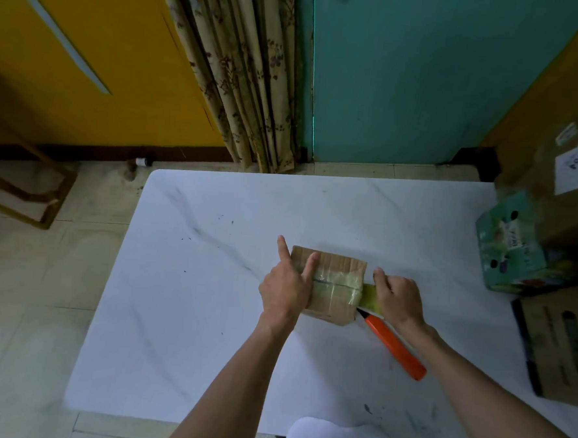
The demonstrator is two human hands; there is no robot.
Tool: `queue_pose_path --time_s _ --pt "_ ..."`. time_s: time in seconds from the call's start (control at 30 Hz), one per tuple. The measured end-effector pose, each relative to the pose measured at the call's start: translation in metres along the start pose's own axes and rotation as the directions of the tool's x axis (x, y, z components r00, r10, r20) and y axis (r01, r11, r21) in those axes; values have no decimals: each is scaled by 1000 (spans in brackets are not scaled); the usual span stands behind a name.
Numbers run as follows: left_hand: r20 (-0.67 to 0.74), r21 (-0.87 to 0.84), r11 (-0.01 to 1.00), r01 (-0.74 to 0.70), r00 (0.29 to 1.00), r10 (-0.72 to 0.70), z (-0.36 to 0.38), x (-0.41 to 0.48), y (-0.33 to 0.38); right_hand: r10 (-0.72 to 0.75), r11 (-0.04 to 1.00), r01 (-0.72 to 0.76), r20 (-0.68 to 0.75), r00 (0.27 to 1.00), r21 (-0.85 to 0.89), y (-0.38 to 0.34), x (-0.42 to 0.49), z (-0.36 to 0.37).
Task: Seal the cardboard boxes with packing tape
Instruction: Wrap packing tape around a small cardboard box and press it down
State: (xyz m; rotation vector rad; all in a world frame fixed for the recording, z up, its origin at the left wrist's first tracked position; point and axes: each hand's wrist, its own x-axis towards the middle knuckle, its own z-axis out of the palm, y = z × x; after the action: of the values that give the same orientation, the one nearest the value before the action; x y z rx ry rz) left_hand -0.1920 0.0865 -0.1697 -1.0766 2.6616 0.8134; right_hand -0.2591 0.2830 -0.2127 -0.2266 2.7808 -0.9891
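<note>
Steadying the cardboard box (330, 306) with straight fingers (309, 266), the left hand (285, 286) lets the right hand (399, 296), gripping the tape roll (371, 296), pull taut.

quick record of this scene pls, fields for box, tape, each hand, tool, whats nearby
box: small cardboard box on the white table, a tape band across its top
tape: packing tape runs off the box's right edge into the right hand
left hand: left hand presses the box's left end, fingers straight
right hand: right hand holds the tape; roll hidden
tool: orange cutter lies on the table, under the right wrist
nearby: other boxes at the right
</note>
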Motion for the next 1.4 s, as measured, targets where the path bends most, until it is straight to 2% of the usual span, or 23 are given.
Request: queue_pose_path --time_s 0.13,0.3,0.4,0.47,0.67,0.77,0.8,0.83,0.87,0.9,0.97,1.0,1.07,1.13,1.2,1.27,1.33,1.4 --pt "-5 14 1000 0 1000 0 -2 2 -4 48 992 -39 -81 996 116 11 -8 -1" --pt "3 13 1000 -23 1000 23 0 1 -3 -20 996 16 -49 999 -93 22 -1 -8" --pt "6 7 1000 -29 1000 29 1 0 -2 29 947 -29 -2 1000 -319 16 3 -2" --pt "8 13 999 -30 1000 30 2 0 -3 93 913 -75 26 995 -401 8 7 11" --pt "9 -24 999 -41 999 42 3 3 -4 126 913 -93 56 990 -398 3 16 13" --pt "-74 7 981 -192 979 192 1 2 -4 91 913 -48 87 992 -404 3 10 11" --pt "-70 50 956 -289 954 292 -1 3 -4 70 914 -25 96 993 -406 2 9 10" --pt "-7 91 905 -416 908 418 -6 3 -2 57 915 -12 99 993 -403 1 8 10" --pt "96 119 819 -562 827 553 -10 2 3 43 915 3 104 994 -403 2 9 10" --pt "217 134 707 -694 717 662 -11 -2 10 42 918 5 109 993 -396 2 9 8" --pt "426 175 490 -854 514 745 -7 -8 22 24 926 24 123 992 -377 -2 8 6" --pt "482 224 398 -889 456 748 0 -8 26 -14 919 66 136 991 -388 -5 7 5" --pt "542 353 260 -899 423 726 12 -7 32 -81 902 147 174 981 -405 -8 4 6" --pt "557 442 204 -874 445 701 17 -3 37 -41 944 94 169 985 -316 -9 5 6" --pt "501 454 259 -853 484 718 14 2 44 2 971 32 144 990 -235 -7 8 4" --pt "457 390 381 -839 535 711 3 6 47 72 991 -59 105 992 -120 -10 10 -5" --pt "412 299 491 -818 575 707 -12 11 37 156 986 -160 65 986 56 -17 11 -17" --pt "340 212 571 -793 608 717 -28 14 21 157 960 -164 49 986 225 -27 12 -27"
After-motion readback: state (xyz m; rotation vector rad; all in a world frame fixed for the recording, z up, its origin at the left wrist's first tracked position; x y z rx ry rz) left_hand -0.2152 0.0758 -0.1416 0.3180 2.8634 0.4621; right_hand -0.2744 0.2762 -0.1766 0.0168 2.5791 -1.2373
